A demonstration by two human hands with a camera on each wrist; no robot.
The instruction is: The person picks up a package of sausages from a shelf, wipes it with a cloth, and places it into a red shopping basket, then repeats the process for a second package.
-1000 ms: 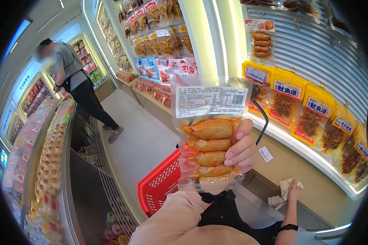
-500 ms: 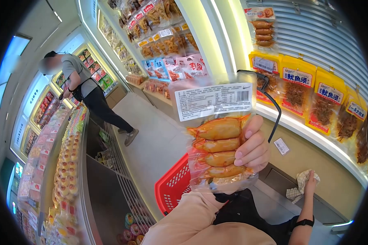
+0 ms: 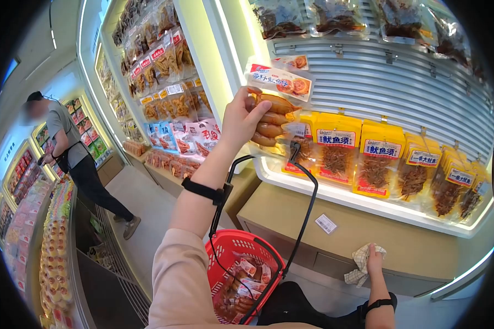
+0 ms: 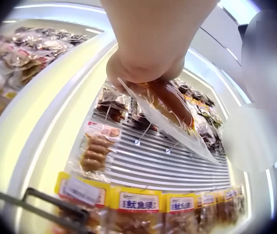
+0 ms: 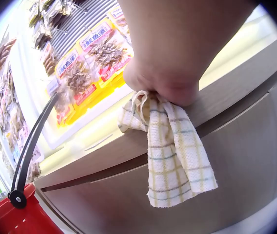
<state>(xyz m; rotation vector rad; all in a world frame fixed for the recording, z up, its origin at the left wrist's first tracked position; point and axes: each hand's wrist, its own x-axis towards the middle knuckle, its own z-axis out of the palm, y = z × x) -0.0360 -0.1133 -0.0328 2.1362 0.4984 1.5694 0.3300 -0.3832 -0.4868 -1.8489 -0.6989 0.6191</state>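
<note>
Left grip (image 3: pixel 248 118) pinches up high, right grip (image 3: pixel 375 260) clutches low

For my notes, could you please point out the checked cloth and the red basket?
Checked cloth (image 5: pixel 164 168), right wrist view, on its hanging part.
Red basket (image 5: pixel 26 219), right wrist view, on its outer wall.

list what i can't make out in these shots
- Standing person's face: blurred, head view.
- Small print on the loose label on the counter: too small, head view.
- Basket floor: covered by packets, head view.
- Left hand's fingertips: behind the hand itself, left wrist view.
- Right hand's fingertips: behind the hand itself, right wrist view.
</note>
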